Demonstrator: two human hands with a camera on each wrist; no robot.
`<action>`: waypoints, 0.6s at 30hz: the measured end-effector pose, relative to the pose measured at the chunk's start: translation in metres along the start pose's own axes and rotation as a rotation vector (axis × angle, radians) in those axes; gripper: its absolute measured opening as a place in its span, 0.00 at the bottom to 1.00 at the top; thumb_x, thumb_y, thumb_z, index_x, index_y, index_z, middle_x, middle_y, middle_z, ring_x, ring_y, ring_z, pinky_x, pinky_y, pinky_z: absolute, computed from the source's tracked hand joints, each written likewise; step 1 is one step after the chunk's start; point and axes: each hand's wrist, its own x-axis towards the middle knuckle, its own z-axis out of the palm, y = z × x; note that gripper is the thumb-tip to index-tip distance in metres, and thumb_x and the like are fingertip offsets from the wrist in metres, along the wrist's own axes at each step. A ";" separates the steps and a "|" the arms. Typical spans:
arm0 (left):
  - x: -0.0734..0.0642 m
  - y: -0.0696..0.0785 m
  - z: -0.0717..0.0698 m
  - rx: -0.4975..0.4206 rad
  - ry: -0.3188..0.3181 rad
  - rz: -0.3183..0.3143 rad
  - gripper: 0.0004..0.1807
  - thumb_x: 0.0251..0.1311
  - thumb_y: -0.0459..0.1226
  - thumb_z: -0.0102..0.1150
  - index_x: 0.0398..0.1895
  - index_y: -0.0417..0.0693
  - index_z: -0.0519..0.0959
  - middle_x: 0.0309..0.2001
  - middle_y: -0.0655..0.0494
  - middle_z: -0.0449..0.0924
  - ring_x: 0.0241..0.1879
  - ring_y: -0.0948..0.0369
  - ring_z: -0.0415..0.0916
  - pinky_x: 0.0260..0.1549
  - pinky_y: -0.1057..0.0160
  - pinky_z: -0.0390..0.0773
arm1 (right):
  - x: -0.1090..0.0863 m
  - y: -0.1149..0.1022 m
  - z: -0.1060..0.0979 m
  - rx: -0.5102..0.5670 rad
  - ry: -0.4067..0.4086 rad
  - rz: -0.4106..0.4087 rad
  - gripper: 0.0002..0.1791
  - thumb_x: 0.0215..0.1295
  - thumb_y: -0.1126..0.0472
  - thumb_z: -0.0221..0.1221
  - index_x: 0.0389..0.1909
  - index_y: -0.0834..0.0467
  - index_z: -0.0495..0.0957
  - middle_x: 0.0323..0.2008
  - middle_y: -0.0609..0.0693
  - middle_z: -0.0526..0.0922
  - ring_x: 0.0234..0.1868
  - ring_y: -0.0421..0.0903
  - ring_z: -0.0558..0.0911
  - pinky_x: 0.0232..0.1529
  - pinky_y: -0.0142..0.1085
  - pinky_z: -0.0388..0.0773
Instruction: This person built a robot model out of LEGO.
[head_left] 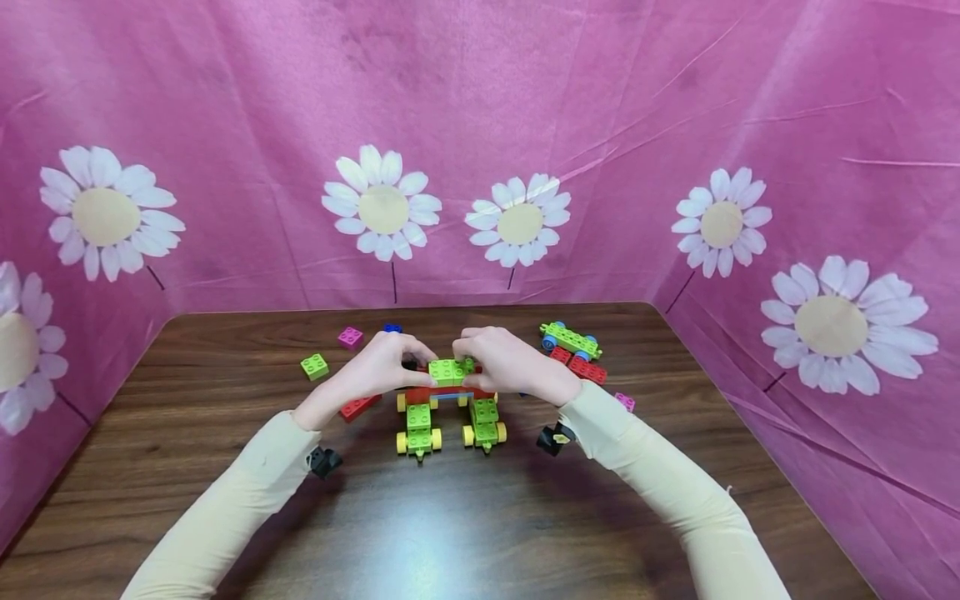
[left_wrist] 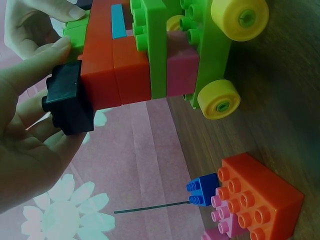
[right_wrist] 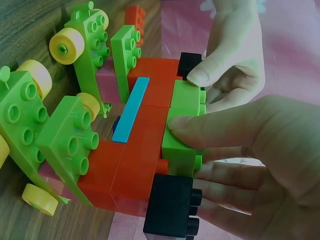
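A built toy stands mid-table on two green wheeled bases (head_left: pixel 418 442) with yellow wheels. Pink bricks (left_wrist: pixel 182 65) and green bricks rise from the bases to a bridge of red bricks (right_wrist: pixel 142 140), which has a thin blue piece (right_wrist: pixel 131 110) underneath. Two green bricks (head_left: pixel 447 372) sit side by side on top. My left hand (head_left: pixel 384 364) pinches the left green brick, its thumb on the near face. On the other green brick, my right hand (head_left: pixel 510 360) holds with thumb in front and fingers behind. Black bricks (right_wrist: pixel 170 205) cap both ends of the bridge.
Left of the toy lie a loose green brick (head_left: pixel 314 367), a magenta brick (head_left: pixel 350 337), a blue brick (head_left: pixel 392 327) and a red brick (head_left: pixel 358 408). Rightward are a green base with blue wheels (head_left: pixel 570 340), red bricks (head_left: pixel 588 369) and a pink brick (head_left: pixel 625 402). Pink cloth (head_left: pixel 600 100) encloses the table.
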 end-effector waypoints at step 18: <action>0.002 -0.004 -0.001 0.007 -0.021 0.012 0.15 0.53 0.40 0.73 0.42 0.42 0.87 0.36 0.51 0.89 0.35 0.61 0.81 0.33 0.69 0.77 | -0.003 0.006 0.002 0.115 0.007 0.086 0.14 0.54 0.57 0.73 0.39 0.59 0.85 0.36 0.51 0.85 0.32 0.47 0.81 0.33 0.29 0.75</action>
